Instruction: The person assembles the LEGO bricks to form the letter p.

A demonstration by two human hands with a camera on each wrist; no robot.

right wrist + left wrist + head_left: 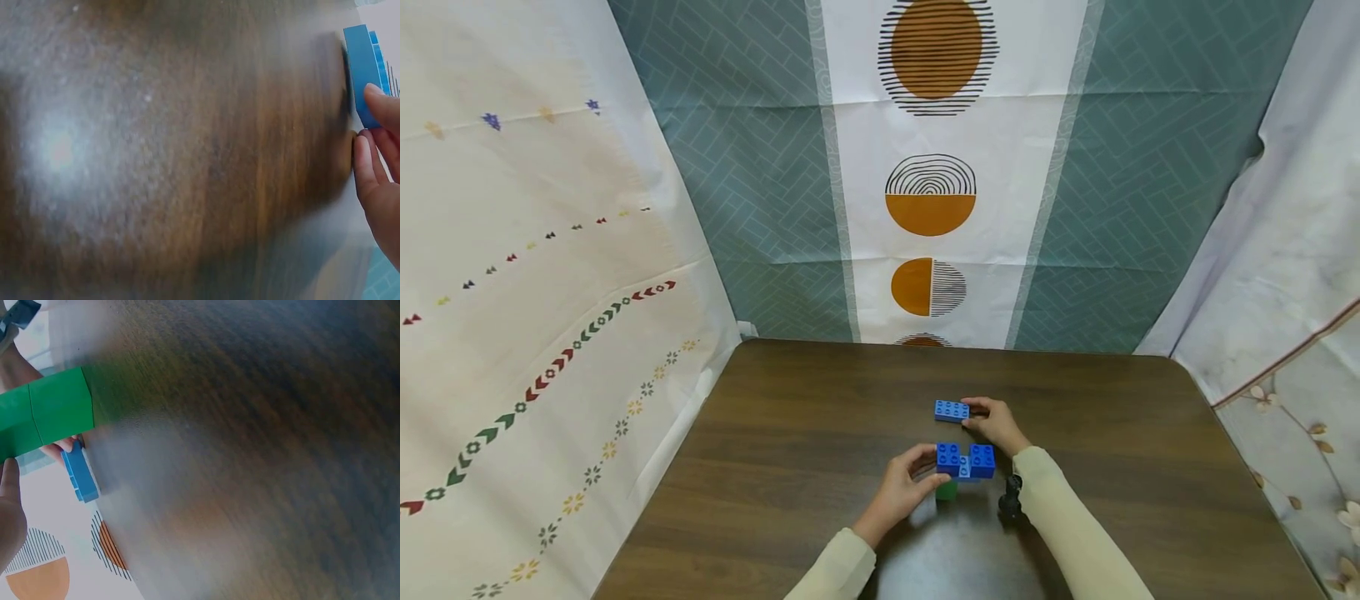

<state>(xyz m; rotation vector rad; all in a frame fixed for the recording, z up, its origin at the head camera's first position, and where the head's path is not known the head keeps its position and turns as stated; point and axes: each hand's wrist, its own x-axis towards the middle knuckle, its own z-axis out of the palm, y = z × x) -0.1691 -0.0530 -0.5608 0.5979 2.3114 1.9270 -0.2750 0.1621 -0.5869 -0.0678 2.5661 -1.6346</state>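
Observation:
My left hand [902, 487] grips a small toy-brick build from its left side. Two dark blue bricks [948, 457] form its top, with a light blue brick [965, 468] showing between and below them. Underneath are green bricks [61, 403], large in the left wrist view, with a fingertip against them. Farther out, my right hand [997, 425] pinches the right end of a light blue eight-stud brick [951, 411], studs up. In the right wrist view, the thumb presses the side of that brick [361, 69]. Whether it touches the table is hard to tell.
A dark wooden table [790, 433] lies beneath both hands. A black object [1010, 498], perhaps the right wrist camera, sits by the right sleeve. Patterned cloths [760, 167] hang behind the far edge and along both sides.

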